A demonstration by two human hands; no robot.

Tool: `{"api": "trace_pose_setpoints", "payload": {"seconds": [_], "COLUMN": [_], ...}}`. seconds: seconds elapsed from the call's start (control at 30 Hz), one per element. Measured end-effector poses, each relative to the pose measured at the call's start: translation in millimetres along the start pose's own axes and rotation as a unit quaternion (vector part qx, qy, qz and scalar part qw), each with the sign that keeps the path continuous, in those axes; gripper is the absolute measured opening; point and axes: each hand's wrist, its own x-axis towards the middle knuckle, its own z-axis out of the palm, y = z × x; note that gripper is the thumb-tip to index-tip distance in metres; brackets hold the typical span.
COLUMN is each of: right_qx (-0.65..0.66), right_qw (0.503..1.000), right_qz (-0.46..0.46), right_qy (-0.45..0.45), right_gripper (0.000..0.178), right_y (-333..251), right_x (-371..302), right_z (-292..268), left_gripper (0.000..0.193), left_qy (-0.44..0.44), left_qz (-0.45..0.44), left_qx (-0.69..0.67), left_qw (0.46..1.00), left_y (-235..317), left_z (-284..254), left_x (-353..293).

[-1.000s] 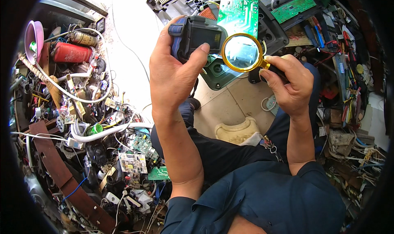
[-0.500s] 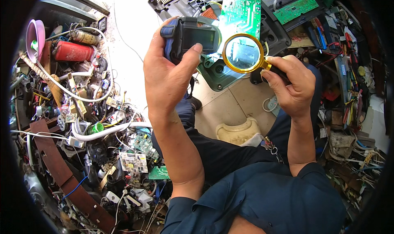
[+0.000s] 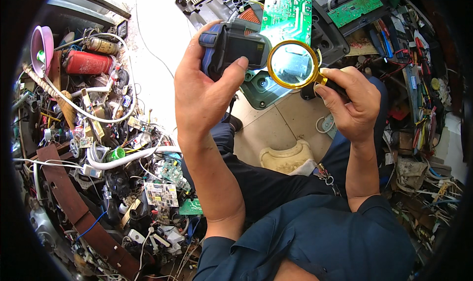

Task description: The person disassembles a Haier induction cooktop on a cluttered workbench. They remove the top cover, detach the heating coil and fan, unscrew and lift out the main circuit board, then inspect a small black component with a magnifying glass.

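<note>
My left hand (image 3: 209,91) is wrapped round a blue-and-black handheld device (image 3: 241,49) with a dark screen-like panel, my thumb on its lower edge. A pale beam of light shows at its right end. Between the fingers and thumb of my right hand (image 3: 352,101) is the handle of a magnifying glass (image 3: 293,64) with a gold rim. The lens is just right of the device, in front of a black plastic housing (image 3: 256,91). Beyond them a green circuit board (image 3: 288,15) rests on the housing, beside a copper coil (image 3: 251,16).
Piled electronic scrap (image 3: 162,194) with cables covers the left, with a red cylinder (image 3: 88,62) and a pink funnel-like bowl (image 3: 42,49). Tools (image 3: 384,42) and wires crowd the right. A second green board (image 3: 357,10) lies at the far right. Below my hands is a cream stool (image 3: 286,158).
My left hand and the device have shifted slightly right and tilted, bringing the device closer to the lens. My right hand and the magnifying glass have barely moved.
</note>
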Motion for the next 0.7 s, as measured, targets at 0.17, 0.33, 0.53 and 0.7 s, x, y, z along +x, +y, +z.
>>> {"api": "trace_pose_setpoints", "payload": {"seconds": [0.17,0.33,0.53,0.7], "right_qx": [0.008,0.005,0.01,0.018], "right_qw": [1.0,1.0,1.0,1.0], "right_qz": [0.001,-0.007,-0.013,-0.017], "right_qy": [0.002,-0.001,0.0,0.003], "right_gripper": [0.029,0.03,0.031,0.032], "right_y": [-2,-1,-4,-4], "right_x": [2,5,11,12], "right_z": [0,3,7,11], "left_gripper": [0.057,0.056,0.055,0.055], "left_qy": [0.006,0.018,0.024,0.034], "left_qz": [0.008,0.01,0.001,0.016], "left_qx": [-0.011,-0.017,-0.009,-0.012], "left_qw": [1.0,1.0,1.0,0.999], "left_y": [1,0,5,2], "left_z": [-1,-4,-8,-11], "left_x": [-1,0,-2,-1]}}
